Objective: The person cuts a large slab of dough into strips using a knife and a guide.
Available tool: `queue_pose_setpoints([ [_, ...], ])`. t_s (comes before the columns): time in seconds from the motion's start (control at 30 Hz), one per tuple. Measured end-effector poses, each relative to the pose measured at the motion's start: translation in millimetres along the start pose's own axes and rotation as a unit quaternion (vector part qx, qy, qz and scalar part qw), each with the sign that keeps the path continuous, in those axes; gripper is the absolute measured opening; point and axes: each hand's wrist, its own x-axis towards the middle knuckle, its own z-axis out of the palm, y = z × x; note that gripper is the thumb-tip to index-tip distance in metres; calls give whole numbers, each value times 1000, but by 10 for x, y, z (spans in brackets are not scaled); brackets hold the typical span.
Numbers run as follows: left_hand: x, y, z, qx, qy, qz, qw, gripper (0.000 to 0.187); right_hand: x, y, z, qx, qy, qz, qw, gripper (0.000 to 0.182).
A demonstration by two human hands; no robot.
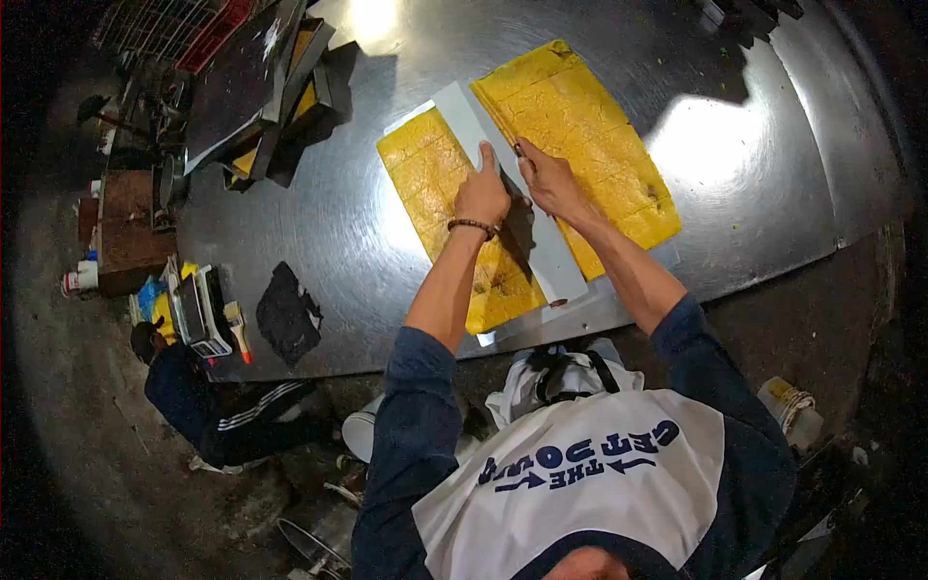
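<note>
Two flat yellow slabs, the left slab (425, 159) and the right slab (599, 116), lie on the metal table with scored lines across their wrinkled surfaces. A long pale grey straight strip (556, 256) runs lengthwise between them, partly over the left slab. My left hand (483, 196) presses down on the strip, its index finger stretched along it; a beaded bracelet circles the wrist. Beside it, my right hand (549, 182) is closed round a thin dark-handled tool (519, 149) at the strip's right edge. Most of that tool is hidden by the fingers.
Dark metal trays (246, 87) are stacked at the upper left. A black cloth (288, 314), a brush (237, 331) and a scale (201, 311) sit near the left front edge. Another person (188, 396) is low beside the table. Buckets (788, 401) stand on the floor.
</note>
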Motion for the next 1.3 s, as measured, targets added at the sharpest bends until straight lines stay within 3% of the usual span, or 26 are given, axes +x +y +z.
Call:
queue_pose_setpoints([
  [0.23,-112,109,-107,-19,6,16,1000,116,572,159,208,-49,18,-34,998,37],
  [0.5,-32,57,-66,-14,3,16,1000,119,560,196,228,-45,23,-34,998,29],
  [0.57,-41,39,-20,-8,-1,16,1000,120,695,149,189,-95,-6,-48,994,30],
  [0.7,31,-36,56,39,22,25,999,120,523,139,226,-89,31,-49,994,27],
  [0.8,47,-46,57,39,38,47,997,117,526,173,237,-48,1,25,999,29],
  [0.87,17,-58,86,35,34,49,998,114,731,229,269,-123,40,-93,987,32],
  [0.97,54,-69,82,23,34,63,997,107,484,102,147,-62,-5,-33,998,34],
  [1.03,78,-26,63,40,12,1,999,122,356,32,112,-39,-1,-10,999,30],
  [1.1,46,-8,38,32,11,8,999,121,372,88,124,-12,0,26,1000,27],
  [1.2,-2,-9,39,24,6,21,999,120,708,164,211,-94,-3,-28,995,28],
  [1.3,42,-7,6,36,8,32,999,119,425,279,238,-78,41,-79,993,27],
])
